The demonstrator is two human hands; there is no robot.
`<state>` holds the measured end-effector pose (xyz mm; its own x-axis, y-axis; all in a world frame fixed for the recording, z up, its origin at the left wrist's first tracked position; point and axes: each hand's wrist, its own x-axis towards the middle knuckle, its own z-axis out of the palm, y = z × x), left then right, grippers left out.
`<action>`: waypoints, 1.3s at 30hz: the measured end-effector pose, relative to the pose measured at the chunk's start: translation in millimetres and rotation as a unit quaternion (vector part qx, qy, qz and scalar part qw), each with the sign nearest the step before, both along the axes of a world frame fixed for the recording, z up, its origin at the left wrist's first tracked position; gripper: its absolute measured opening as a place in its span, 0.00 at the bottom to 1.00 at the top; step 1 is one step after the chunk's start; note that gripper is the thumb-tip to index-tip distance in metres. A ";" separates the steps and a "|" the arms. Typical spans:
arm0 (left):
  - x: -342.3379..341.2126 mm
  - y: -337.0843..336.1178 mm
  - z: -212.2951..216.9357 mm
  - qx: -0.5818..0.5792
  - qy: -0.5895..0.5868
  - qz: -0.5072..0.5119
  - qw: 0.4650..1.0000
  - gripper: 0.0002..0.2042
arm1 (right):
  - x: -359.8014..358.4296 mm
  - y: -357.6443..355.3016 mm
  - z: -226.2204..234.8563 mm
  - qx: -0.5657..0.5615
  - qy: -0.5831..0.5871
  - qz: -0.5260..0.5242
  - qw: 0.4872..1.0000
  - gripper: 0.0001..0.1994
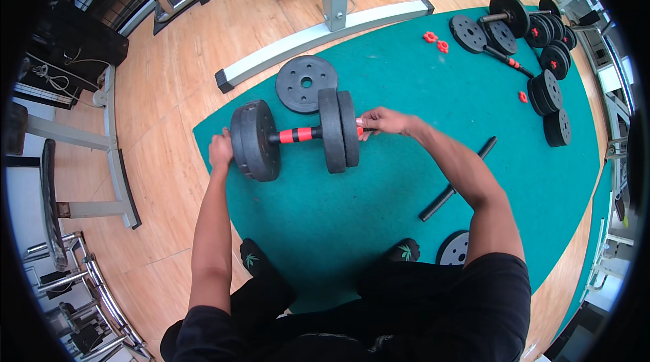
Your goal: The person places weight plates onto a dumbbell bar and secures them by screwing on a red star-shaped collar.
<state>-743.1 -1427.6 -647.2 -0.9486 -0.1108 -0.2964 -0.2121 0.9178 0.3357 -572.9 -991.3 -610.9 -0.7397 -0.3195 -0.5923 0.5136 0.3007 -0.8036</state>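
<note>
An adjustable dumbbell (296, 135) with a red-and-black handle is in front of me, two thick black plates at each end. My left hand (221, 151) is closed at its left end, against the outer face of the plates; part of the fingers is hidden there. At the right end, the fingers of my right hand (380, 122) pinch a red collar nut that shows only in part. Just beyond the dumbbell a loose black weight plate (290, 86) lies flat on the green mat (325, 213).
A black ridged bar (439, 203) and another plate (449, 251) lie near my right arm. Red star nuts (430, 37), a second dumbbell handle (504, 58) and several plates (467, 31) are at the far right. A grey machine foot (291, 50) borders the mat's far side.
</note>
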 end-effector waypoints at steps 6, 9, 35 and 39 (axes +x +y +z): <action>-3.8 -6.2 -13.9 0.004 0.032 -0.004 0.999 0.30 | -15.2 6.1 -3.8 0.082 0.050 0.105 0.990 0.21; -0.5 -5.7 -1.8 -0.002 0.014 -0.001 1.000 0.30 | 8.7 -14.0 28.2 0.215 0.228 0.088 0.946 0.34; -5.4 -20.1 -13.9 -0.009 0.035 -0.019 0.999 0.30 | -77.8 -29.1 -5.1 0.160 -0.190 0.304 0.920 0.13; -0.5 -3.2 -3.6 -0.001 0.015 -0.016 1.000 0.31 | -75.0 -21.1 17.2 0.151 -0.245 0.302 0.909 0.14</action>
<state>-743.6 -1430.8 -650.8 -0.9600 -0.0816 -0.2678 -0.1732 0.9247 0.3391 -647.9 -1012.4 -593.8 -0.1069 -0.3471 -0.9317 0.4558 0.8157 -0.3562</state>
